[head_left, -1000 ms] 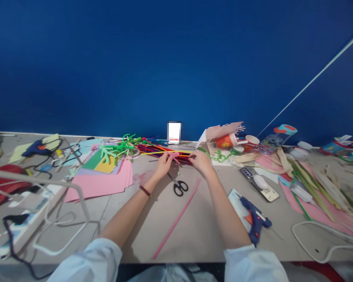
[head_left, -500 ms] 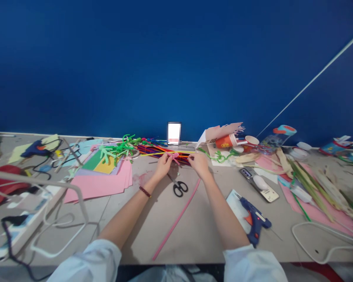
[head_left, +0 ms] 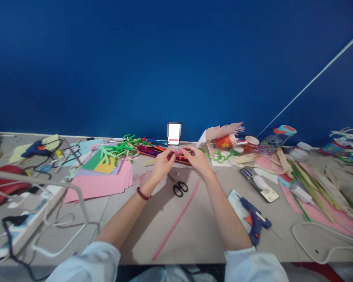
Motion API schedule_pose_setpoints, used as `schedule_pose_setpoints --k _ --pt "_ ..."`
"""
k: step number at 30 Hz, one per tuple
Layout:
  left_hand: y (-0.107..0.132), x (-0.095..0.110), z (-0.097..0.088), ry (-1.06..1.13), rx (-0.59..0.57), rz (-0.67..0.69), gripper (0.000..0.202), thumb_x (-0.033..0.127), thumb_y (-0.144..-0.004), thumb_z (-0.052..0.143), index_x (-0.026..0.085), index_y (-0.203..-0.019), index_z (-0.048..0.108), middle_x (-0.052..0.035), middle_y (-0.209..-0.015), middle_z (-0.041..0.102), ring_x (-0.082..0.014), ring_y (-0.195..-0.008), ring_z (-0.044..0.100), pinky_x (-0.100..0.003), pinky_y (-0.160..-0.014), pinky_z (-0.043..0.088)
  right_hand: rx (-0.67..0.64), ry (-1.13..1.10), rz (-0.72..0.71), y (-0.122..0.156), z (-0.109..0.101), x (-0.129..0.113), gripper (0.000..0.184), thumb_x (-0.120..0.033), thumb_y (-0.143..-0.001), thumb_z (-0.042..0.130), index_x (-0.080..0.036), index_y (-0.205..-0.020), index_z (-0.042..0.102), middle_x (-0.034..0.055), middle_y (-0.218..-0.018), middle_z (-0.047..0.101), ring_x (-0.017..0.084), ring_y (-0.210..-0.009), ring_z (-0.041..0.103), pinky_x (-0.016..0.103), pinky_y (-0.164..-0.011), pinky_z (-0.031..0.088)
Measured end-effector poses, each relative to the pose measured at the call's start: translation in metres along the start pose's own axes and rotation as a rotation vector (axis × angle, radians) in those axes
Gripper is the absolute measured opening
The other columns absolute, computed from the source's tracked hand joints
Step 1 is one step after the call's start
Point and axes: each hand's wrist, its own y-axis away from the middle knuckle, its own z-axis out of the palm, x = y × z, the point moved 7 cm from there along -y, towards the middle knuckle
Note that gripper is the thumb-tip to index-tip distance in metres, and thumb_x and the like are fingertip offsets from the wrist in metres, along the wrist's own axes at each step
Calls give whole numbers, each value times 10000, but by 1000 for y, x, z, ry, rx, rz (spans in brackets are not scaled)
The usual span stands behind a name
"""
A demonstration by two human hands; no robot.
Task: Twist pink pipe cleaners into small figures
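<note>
We see the left hand point(head_left: 163, 164) and the right hand point(head_left: 197, 159) keep a narrow grip, and their fingertips pinch a small pink pipe cleaner point(head_left: 179, 154) together over the table point(head_left: 194, 235). This piece is just in front of a bundle of colored pipe cleaners point(head_left: 161, 151), and the scissors point(head_left: 180, 188) lie near, below the hands.

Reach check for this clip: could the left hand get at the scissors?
Likely yes: the left hand, pinching a pink pipe cleaner, sits just beyond the scissors, with nothing bulky between them.
</note>
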Motion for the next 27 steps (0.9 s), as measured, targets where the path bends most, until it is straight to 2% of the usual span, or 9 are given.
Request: schedule_pose_setpoints --k 2,5,9,13,15,17,21,25,27 --pt "1 15 -8 -103 53 94 183 278 -849 507 211 -914 665 -49 -880 697 -179 -735 621 -280 -692 463 -15 -112 36 2 3 -4 294 -402 -769 584 -178 -955 631 51 -894 671 152 -764 608 237 -652 479" --pt "3 34 -10 -161 59 241 176 236 -848 517 210 -929 671 -63 -922 692 -185 -824 622 -303 -765 467 -29 -275 84 3 4 -4 318 -413 -730 634 -194 -959 619 37 -852 659 143 -688 600 238 -581 471" --pt "5 52 -12 -62 36 320 147 228 -832 559 226 -933 666 -48 -945 670 -159 -873 611 -286 -788 473 -55 -438 63 1 1 -4 282 -371 -689 692 -212 -915 640 21 -870 660 149 -771 604 267 -702 484" --pt "3 59 -18 48 61 251 112 240 -791 618 204 -894 644 -39 -893 645 -153 -877 589 -282 -802 460 -98 -487 14 0 -2 -8 256 -346 -702 685 -235 -930 647 12 -941 656 156 -869 597 288 -796 468" --pt "0 52 -24 106 135 162 146 257 -756 653 190 -882 620 -40 -883 625 -154 -858 579 -282 -786 457 -105 -478 3 1 -4 -11 257 -339 -706 680 -239 -940 645 12 -972 651 158 -894 591 294 -818 461" --pt "-3 40 -26 206 155 35 198 273 -743 659 178 -905 595 -45 -895 616 -149 -829 578 -280 -761 459 -108 -464 8 2 -5 -13 270 -342 -708 673 -238 -955 641 13 -979 650 158 -890 590 297 -816 460" --pt "-8 20 -16 404 1 -176 294 276 -733 656 166 -992 571 -68 -933 629 -155 -842 594 -277 -734 467 -127 -455 22 4 -5 -16 280 -364 -719 662 -233 -966 640 16 -943 655 158 -841 593 297 -768 470" --pt "-10 24 -21 280 -14 -109 290 275 -680 713 184 -945 636 -75 -1022 643 -193 -1007 564 -330 -901 420 -141 -467 12 4 -4 -18 255 -352 -716 680 -238 -942 655 7 -920 661 149 -847 593 285 -783 462" --pt "-10 27 -16 294 -102 -88 230 297 -703 696 184 -901 662 -70 -995 663 -195 -996 579 -340 -922 413 -139 -476 33 4 -3 -17 256 -351 -710 689 -235 -936 660 9 -931 663 147 -852 594 275 -766 463"
